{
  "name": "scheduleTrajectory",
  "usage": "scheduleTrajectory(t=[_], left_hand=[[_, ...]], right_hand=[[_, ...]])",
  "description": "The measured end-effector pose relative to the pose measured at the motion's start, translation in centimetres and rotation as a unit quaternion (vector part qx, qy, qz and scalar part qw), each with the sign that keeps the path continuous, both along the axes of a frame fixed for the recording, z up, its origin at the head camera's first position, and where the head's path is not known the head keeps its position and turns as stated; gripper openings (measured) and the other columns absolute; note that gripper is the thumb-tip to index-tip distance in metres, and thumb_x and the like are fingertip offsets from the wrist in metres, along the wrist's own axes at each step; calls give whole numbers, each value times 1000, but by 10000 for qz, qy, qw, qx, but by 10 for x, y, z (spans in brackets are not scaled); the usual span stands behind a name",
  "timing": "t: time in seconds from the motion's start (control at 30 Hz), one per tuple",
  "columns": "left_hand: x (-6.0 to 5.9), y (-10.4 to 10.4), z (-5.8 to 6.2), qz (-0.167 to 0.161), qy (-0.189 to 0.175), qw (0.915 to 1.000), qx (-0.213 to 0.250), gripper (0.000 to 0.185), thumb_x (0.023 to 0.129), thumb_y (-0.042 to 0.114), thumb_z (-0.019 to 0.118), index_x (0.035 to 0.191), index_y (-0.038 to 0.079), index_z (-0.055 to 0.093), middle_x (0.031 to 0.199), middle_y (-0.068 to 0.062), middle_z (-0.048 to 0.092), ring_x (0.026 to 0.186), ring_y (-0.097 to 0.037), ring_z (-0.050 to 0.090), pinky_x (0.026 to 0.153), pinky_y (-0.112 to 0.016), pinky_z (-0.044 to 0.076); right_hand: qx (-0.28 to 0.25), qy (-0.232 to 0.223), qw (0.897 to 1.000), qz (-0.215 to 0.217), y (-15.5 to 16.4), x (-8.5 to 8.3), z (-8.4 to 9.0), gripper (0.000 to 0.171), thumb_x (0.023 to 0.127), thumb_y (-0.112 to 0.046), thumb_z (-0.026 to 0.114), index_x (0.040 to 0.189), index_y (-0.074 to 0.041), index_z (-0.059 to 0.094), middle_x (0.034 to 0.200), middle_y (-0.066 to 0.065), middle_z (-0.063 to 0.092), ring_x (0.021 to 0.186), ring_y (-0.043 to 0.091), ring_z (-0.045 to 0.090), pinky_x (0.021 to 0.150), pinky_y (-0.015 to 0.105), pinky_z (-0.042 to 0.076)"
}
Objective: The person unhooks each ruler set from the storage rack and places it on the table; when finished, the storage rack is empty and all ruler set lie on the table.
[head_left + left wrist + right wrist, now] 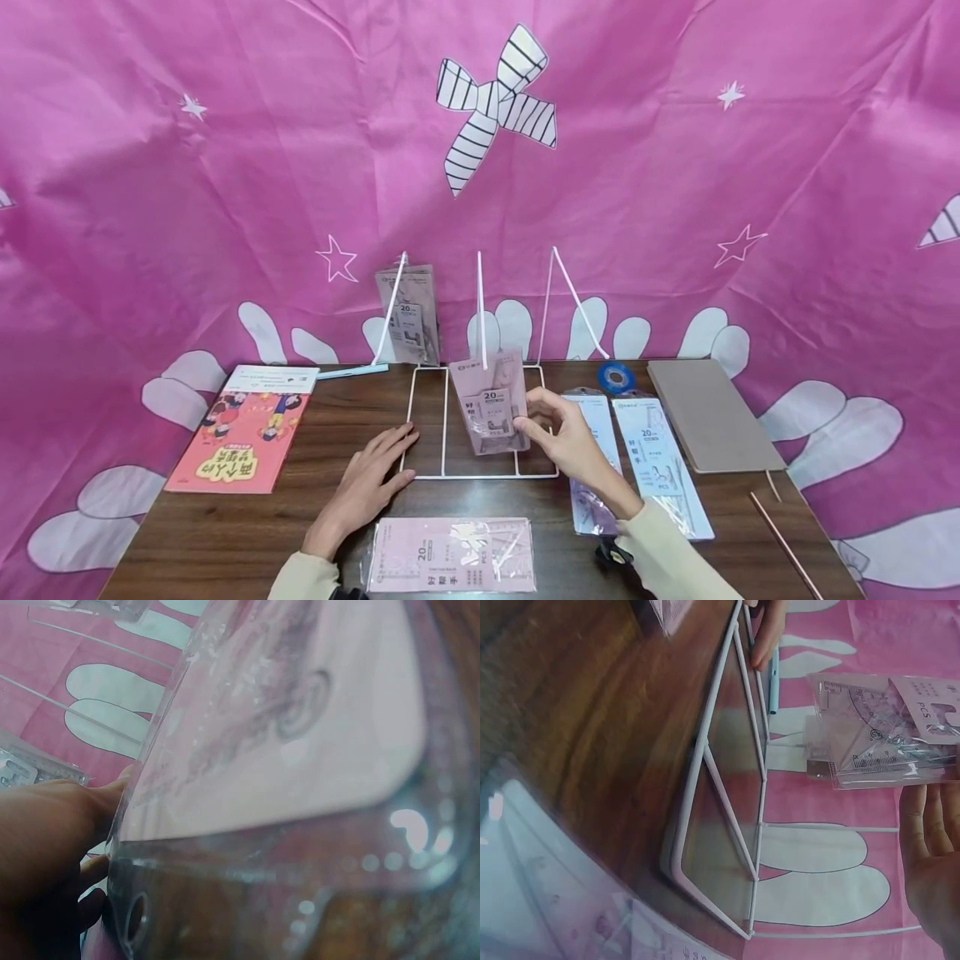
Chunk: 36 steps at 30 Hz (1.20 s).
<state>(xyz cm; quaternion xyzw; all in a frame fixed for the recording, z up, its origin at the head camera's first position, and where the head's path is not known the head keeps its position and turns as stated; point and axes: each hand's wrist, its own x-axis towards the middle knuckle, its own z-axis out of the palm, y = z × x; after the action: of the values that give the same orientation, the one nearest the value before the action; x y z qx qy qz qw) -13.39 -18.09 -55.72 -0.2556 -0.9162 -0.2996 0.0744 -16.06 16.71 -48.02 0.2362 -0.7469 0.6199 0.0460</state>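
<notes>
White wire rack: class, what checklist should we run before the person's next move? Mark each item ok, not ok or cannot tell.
1. Right hand holding a packet: ok.
2. Left hand at the rack's base: ok.
3. Held packet hooked on the middle prong: cannot tell.
4. Another packet hanging on the left prong: ok.
5. Right prong bare: ok.
6. Front packet off the table: not ok, lying flat.

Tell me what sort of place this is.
Probably a makeshift indoor work corner: a pink printed cloth hangs behind a wooden table that bears a white wire rack.
</notes>
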Motion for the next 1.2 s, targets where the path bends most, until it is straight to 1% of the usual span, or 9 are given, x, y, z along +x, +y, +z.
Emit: scheduleTrajectory(t=[0.1,0.13,0.2,0.33,0.5,0.63,0.77,1.03,1.2], left_hand=[[1,0,2,10,-14,9999,110,55,100,24,71,150,9,57,158,-11,50,142,-38,44,95,-65,41],[1,0,1,8,53,9999,99,55,99,24,71,150,9,57,157,-11,51,141,-38,45,94,-64,41],[1,0,2,15,-10,9999,168,55,99,23,72,149,8,58,157,-12,52,142,-38,45,94,-65,41],[-1,-1,-1,-8,-75,10000,30,55,101,27,69,151,10,56,159,-9,49,144,-34,42,96,-64,41],[0,-2,-1,4,-59,10000,34,55,101,28,68,152,11,56,160,-9,49,144,-34,42,96,-64,41],[2,1,4,33,14,9999,110,55,99,23,71,150,8,58,157,-12,51,142,-38,45,94,-65,42],[4,3,8,99,-129,9998,110,55,99,21,72,150,7,57,159,-11,50,144,-38,45,97,-65,42],[3,3,8,128,-352,9992,123,56,99,21,72,151,9,56,161,-10,48,146,-38,42,100,-67,39],[2,3,5,106,-404,9990,186,56,100,22,71,152,9,56,161,-10,48,147,-39,40,100,-68,38]], right_hand=[[15,3,10000,81,2,7,1,16,98,0,70,114,-5,68,101,10,77,88,15,71,74,27,59],[34,1,10000,91,2,9,2,16,98,0,70,113,-5,68,101,10,77,87,14,71,72,27,59],[79,3,9999,110,3,14,3,16,99,0,69,113,-7,68,100,8,76,82,14,69,66,26,56],[173,0,9998,70,5,22,7,16,99,-3,70,112,-11,68,96,4,75,75,12,63,57,26,49],[284,113,9995,21,9,29,9,16,98,-3,71,109,-15,67,92,1,71,76,9,60,61,28,50],[284,249,9993,83,11,33,10,18,97,0,71,108,-14,66,91,0,69,80,7,60,66,29,53],[272,327,9990,148,15,39,12,20,96,2,71,107,-13,65,91,1,68,82,9,64,73,30,57],[527,164,9982,216,34,45,11,21,99,0,68,113,-15,69,105,0,75,88,16,71,86,32,58],[590,-41,9980,237,51,44,8,21,99,-1,69,114,-16,70,107,1,77,85,20,73,80,34,59]])
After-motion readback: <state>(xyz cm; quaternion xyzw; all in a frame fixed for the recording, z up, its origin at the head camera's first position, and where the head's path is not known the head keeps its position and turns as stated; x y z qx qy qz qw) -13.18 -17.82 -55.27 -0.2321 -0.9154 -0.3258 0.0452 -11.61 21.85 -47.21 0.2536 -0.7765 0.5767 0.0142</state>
